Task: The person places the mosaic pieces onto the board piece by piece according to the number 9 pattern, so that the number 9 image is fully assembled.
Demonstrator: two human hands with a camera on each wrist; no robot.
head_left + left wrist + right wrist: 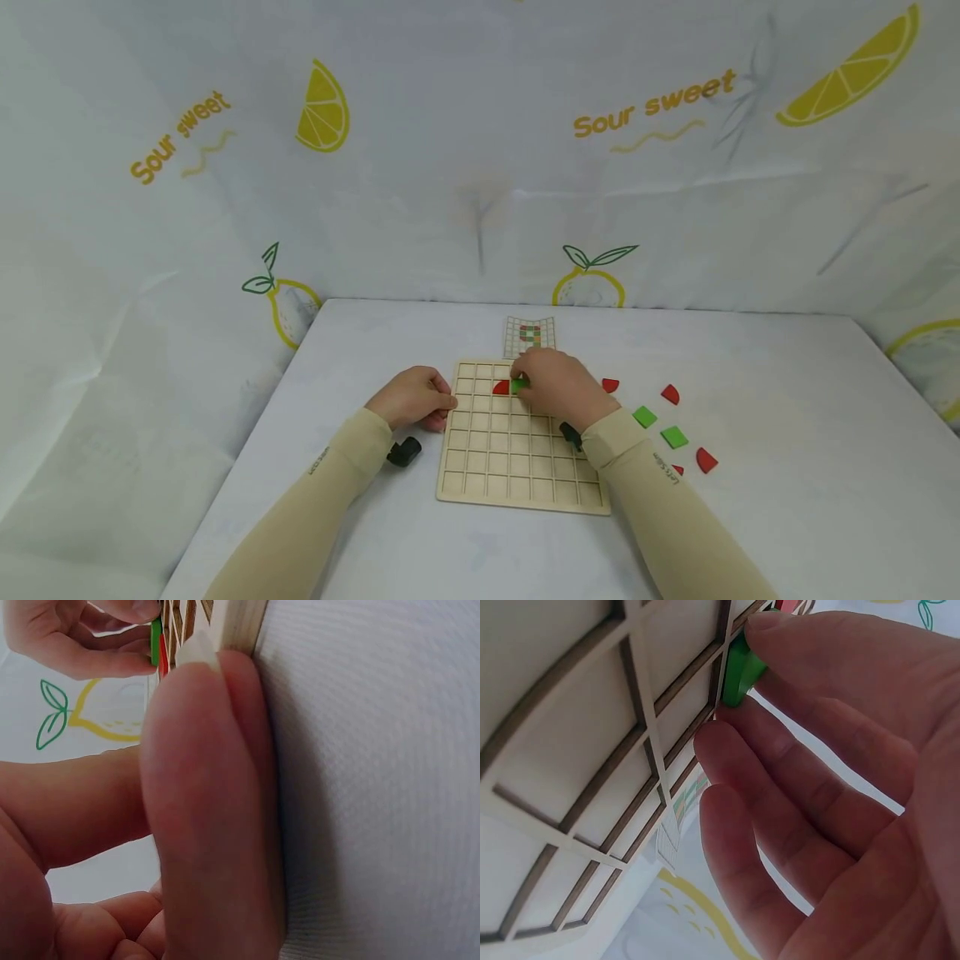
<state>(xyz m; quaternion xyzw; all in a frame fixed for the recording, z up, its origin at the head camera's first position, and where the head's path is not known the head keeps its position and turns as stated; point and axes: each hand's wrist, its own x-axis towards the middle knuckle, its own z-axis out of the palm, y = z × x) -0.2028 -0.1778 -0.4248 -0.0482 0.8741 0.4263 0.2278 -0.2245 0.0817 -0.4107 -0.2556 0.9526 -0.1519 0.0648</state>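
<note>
A square wooden grid board point(497, 463) lies on the white table. My left hand point(416, 397) grips its left edge near the upper corner, thumb point(199, 765) against the board's rim. Over the board's upper part, my right hand point(561, 385) pinches a green square tile point(742, 671) between thumb and fingers. That tile is at the grid, just right of a red quarter-circle piece point(501, 387) lying in a cell. Whether the tile is fully seated in its cell I cannot tell. My right hand and forearm hide some of the board's right side.
Right of the board lie loose green squares point(674, 437) and several red quarter-circles point(707, 460), one partly behind the right sleeve. A small pattern card point(512, 337) with a coloured grid stands beyond the board's far edge. A lemon-print cloth point(420, 192) hangs behind the table.
</note>
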